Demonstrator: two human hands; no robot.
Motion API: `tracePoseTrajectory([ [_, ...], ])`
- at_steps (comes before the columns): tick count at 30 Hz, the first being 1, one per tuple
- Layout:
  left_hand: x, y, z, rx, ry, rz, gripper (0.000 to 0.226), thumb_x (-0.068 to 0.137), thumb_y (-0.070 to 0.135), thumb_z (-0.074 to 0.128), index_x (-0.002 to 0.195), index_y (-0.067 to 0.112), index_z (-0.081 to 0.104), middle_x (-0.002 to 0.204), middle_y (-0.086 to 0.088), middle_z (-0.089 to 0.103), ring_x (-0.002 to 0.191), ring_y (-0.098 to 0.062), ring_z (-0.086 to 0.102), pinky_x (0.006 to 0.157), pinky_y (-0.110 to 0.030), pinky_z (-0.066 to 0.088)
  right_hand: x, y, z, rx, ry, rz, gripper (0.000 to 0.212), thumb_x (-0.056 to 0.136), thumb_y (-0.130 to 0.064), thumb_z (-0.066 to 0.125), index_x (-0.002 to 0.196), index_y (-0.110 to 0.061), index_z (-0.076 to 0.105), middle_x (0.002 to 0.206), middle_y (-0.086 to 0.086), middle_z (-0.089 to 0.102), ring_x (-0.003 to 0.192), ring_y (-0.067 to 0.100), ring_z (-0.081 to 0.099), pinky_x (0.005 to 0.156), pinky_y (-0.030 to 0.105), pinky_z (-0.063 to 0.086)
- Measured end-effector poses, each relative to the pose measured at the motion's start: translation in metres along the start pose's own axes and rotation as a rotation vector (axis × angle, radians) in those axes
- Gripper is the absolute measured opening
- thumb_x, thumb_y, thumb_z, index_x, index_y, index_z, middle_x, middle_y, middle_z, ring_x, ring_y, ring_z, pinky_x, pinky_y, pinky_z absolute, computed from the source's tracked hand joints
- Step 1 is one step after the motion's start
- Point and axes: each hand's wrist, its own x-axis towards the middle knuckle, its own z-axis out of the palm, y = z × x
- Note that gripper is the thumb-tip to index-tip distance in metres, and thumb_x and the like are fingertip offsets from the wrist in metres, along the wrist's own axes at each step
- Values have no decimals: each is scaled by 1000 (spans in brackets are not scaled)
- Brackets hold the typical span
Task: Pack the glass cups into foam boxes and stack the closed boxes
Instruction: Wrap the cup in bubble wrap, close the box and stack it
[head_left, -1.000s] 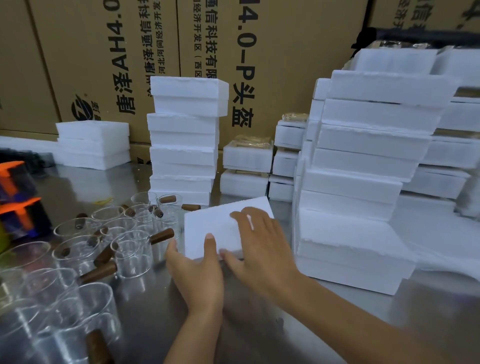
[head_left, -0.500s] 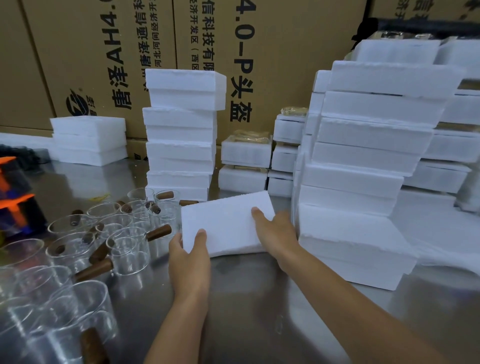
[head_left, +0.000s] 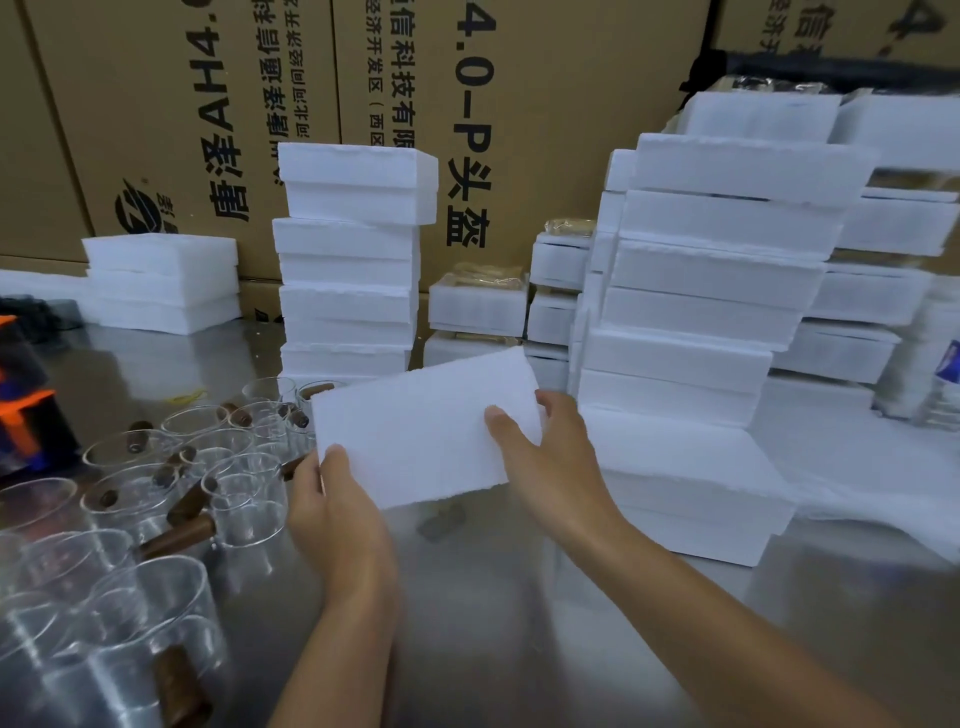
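Note:
A closed white foam box (head_left: 415, 426) is lifted off the steel table, tilted, in front of me. My left hand (head_left: 332, 504) grips its near left corner, thumb on top. My right hand (head_left: 545, 452) grips its right end, thumb over the top face. Several glass cups with wooden handles (head_left: 171, 499) stand crowded at the left on the table. A tall stack of closed foam boxes (head_left: 353, 260) rises behind the held box. A bigger stack of foam boxes (head_left: 717, 312) stands to the right.
The shiny steel table (head_left: 519, 623) runs under my arms. Large cardboard cartons (head_left: 545, 104) wall off the back. A low foam pile (head_left: 161, 280) sits at the back left, an orange and black object (head_left: 26, 410) at the left edge, small foam boxes (head_left: 478, 306) in the middle back.
The foam box lay flat on the table with both hands on it. Both hands shifted to its ends and raised it off the table, tilted toward me.

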Motion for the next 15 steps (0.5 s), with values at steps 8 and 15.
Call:
tracePoseTrajectory([
  [8, -25, 19, -4, -80, -268, 157, 17, 96, 20, 49, 98, 13, 64, 69, 15, 63, 58, 7, 57, 50, -6, 42, -69, 16, -57, 81, -23, -150, 72, 72, -51, 67, 134, -46, 30, 140, -23, 36, 125, -1, 38, 102, 30, 38],
  [15, -66, 25, -7, -49, -586, 250, 23, 83, 40, 58, 102, 27, 63, 94, 12, 69, 82, 1, 64, 65, -17, 52, -111, 44, -96, 81, 150, -250, 77, 62, -56, 67, 129, -58, 29, 134, -32, 39, 120, -14, 39, 94, 19, 35],
])
